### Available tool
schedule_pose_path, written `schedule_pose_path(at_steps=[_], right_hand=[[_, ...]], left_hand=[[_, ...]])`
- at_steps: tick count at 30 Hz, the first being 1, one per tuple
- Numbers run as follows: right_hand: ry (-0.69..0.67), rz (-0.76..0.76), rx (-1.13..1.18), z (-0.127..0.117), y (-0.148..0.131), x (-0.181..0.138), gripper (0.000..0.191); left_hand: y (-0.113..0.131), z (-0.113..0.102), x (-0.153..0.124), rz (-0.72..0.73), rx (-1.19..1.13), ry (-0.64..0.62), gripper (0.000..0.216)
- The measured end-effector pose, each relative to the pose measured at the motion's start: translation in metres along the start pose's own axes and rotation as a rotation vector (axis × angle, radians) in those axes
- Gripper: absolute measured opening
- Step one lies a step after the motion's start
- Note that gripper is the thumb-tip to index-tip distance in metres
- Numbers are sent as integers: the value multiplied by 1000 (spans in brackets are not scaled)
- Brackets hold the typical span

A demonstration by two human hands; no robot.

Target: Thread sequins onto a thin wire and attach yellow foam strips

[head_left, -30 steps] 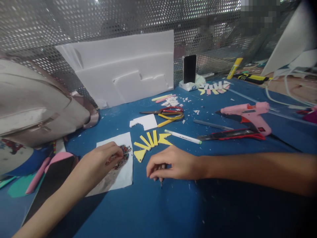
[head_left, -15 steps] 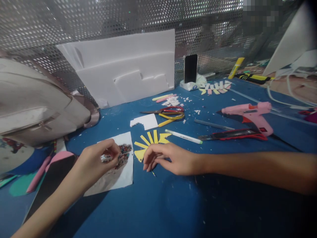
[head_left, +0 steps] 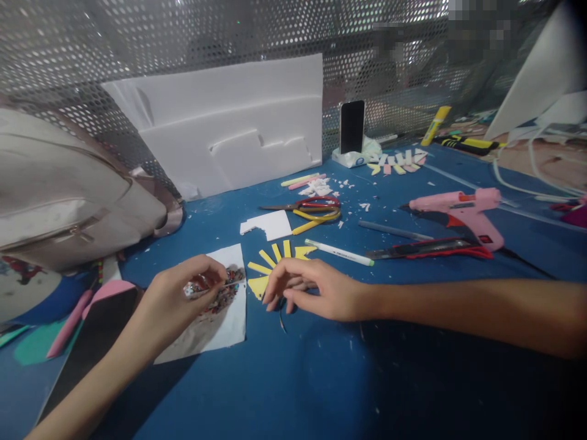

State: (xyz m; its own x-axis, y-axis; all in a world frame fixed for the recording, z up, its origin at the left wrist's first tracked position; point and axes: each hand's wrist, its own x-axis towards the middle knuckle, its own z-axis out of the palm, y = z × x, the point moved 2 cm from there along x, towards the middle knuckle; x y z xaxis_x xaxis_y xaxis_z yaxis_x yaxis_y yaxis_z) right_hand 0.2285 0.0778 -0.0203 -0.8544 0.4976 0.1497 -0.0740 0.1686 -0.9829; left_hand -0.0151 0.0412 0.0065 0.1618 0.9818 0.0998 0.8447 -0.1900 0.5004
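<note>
My left hand [head_left: 190, 290] is closed in a pinch above a heap of small multicoloured beads [head_left: 224, 296] on a white sheet of paper [head_left: 236, 330]. A thin, pale needle-like piece [head_left: 235, 282] sticks out from its fingertips. To the right, my right hand [head_left: 309, 290] is curled just in front of yellow cut strips [head_left: 261, 267] fanned out on the blue table [head_left: 275, 391]. Below its bent fingers hangs a fine thread-like strand [head_left: 282, 319], whose upper part the fingers hide. An irregular white foam piece [head_left: 268, 225] lies behind the strips.
Scissors [head_left: 316, 211], a white marker [head_left: 339, 252], a red utility knife [head_left: 426, 248] and a pink glue gun [head_left: 458, 205] lie behind my right arm. A phone [head_left: 352, 127] stands at the back, near a white board [head_left: 229, 122]. A pale bag [head_left: 77, 189] sits left.
My left hand has shifted slightly right, its fingertips further over the beads. More of the strand shows below my right hand, which stays in nearly the same place.
</note>
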Motion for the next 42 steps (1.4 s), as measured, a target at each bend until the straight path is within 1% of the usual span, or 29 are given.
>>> schedule_pose_path(at_steps=[5, 9, 12, 15, 18, 21, 24, 25, 29, 33, 35, 39, 42], right_hand=[[147, -37, -79, -4, -3, 0, 24], [191, -87, -136, -5, -1, -2, 25], [205, -144, -138, -6, 0, -2, 31], [182, -166, -104, -5, 1, -1, 42], [161, -149, -56, -4, 1, 0, 46], [154, -173, -33, -4, 0, 0, 46], [136, -202, -83, -3, 0, -3, 46], [129, -219, -109, -2, -1, -4, 46], [69, -292, -177, 3, -5, -8, 44], [-13, -339, -186, 5, -9, -10, 41], [-27, -344, -175, 5, -10, -10, 40], [-59, -366, -154, 6, -10, -11, 40], [-4, -404, -186, 6, -10, -10, 40]], left_hand=[[0, 0, -1, 28, -12, 30, 7], [-1, 0, -1, 56, 4, 39, 8], [-2, 2, 0, 69, -11, 53, 8], [-1, 2, 1, 81, -47, 71, 8], [9, 5, -3, 111, -106, 75, 9], [25, 16, -11, 137, -188, 32, 13], [40, 31, -19, 177, -212, 28, 19], [45, 36, -22, 212, -197, 4, 21], [55, 46, -26, 378, -88, 4, 26], [57, 48, -26, 445, 60, 66, 29], [57, 48, -27, 482, 79, 82, 31], [61, 51, -31, 542, -50, 50, 33], [63, 51, -31, 522, -175, 45, 27]])
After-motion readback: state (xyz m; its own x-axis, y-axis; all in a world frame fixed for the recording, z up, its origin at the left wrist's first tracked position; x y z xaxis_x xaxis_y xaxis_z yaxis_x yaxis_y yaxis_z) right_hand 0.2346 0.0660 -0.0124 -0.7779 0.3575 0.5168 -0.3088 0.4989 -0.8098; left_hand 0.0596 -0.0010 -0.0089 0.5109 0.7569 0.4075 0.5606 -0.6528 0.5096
